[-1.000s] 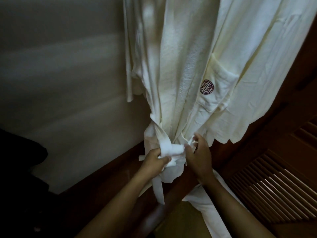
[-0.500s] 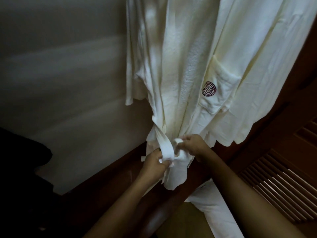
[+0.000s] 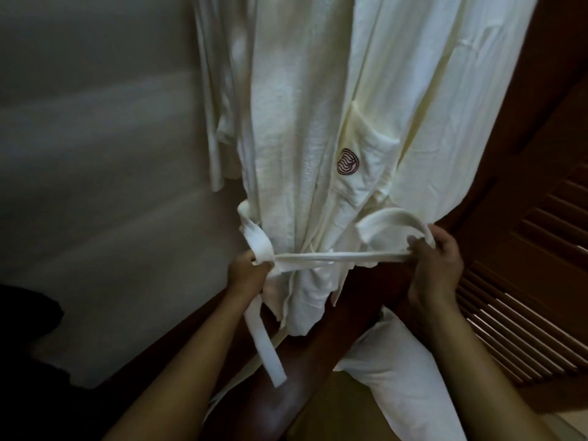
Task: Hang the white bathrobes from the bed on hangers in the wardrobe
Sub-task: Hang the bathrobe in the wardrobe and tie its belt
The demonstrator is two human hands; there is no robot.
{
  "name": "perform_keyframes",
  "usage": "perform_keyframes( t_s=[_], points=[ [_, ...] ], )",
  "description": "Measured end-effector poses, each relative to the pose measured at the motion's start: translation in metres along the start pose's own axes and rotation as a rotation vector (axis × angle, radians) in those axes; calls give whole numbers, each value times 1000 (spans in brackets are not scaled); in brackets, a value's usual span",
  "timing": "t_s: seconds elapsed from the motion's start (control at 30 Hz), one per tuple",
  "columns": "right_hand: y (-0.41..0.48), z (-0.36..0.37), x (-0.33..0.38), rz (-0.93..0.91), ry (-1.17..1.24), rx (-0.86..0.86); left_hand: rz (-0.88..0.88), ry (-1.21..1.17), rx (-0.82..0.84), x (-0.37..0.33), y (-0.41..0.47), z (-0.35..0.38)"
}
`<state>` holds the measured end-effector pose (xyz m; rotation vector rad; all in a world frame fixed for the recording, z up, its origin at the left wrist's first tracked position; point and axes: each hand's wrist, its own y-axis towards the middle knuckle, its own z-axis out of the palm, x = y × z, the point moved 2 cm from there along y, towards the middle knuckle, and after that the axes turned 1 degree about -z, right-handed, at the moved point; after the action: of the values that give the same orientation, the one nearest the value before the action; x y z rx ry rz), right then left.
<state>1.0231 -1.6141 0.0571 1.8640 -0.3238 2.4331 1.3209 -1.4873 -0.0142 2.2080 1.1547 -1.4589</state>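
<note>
A white bathrobe (image 3: 296, 128) hangs in front of me, with a dark red round logo (image 3: 347, 162) on its chest pocket. Its top and any hanger are out of frame. A white belt (image 3: 337, 258) wraps its waist. My left hand (image 3: 249, 275) grips the belt at the crossing on the left, and one belt end hangs down below it. My right hand (image 3: 434, 265) holds the other part of the belt and has it stretched taut to the right, with a loop curving over the fingers. A second white robe (image 3: 461, 90) hangs at the right behind the first.
A pale wall (image 3: 95, 154) fills the left side. A dark wooden frame (image 3: 305, 370) runs diagonally below the robe. A louvred wooden wardrobe door (image 3: 525, 300) stands at the right. More white cloth (image 3: 401, 386) lies low between my forearms.
My right hand has pulled the belt out to the right, away from the left hand, so the strip between them is now taut. The left hand stays at the waist crossing.
</note>
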Motion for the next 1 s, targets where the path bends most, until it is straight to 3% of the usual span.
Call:
perform_keyframes(
  t_s=[0.1, 0.23, 0.33, 0.43, 0.57, 0.73, 0.87, 1.0],
  points=[
    [11, -34, -42, 155, -273, -24, 14, -7, 33, -2, 6, 5],
    [-4, -50, -95, 522, -784, 393, -30, -76, 96, -1, 5, 11],
    [-22, -23, -102, 249, -1125, 637, -11, -105, 232, -1, 0, 16],
    [-37, 26, -104, -65, -1088, 795, 15, -137, 339, 0, 0, 20],
    [-46, 74, -116, -423, -1195, 786, 42, -82, 425, -1, 5, 19],
    [-31, 93, -108, -570, -1272, 855, 180, 73, 503, 14, 27, -13],
    [-28, 89, -77, -749, -1308, 721, 220, 270, 337, 18, 55, -32],
    [-18, 82, -36, -694, -1141, 420, 110, 213, 124, -24, 96, -52]
  ],
)
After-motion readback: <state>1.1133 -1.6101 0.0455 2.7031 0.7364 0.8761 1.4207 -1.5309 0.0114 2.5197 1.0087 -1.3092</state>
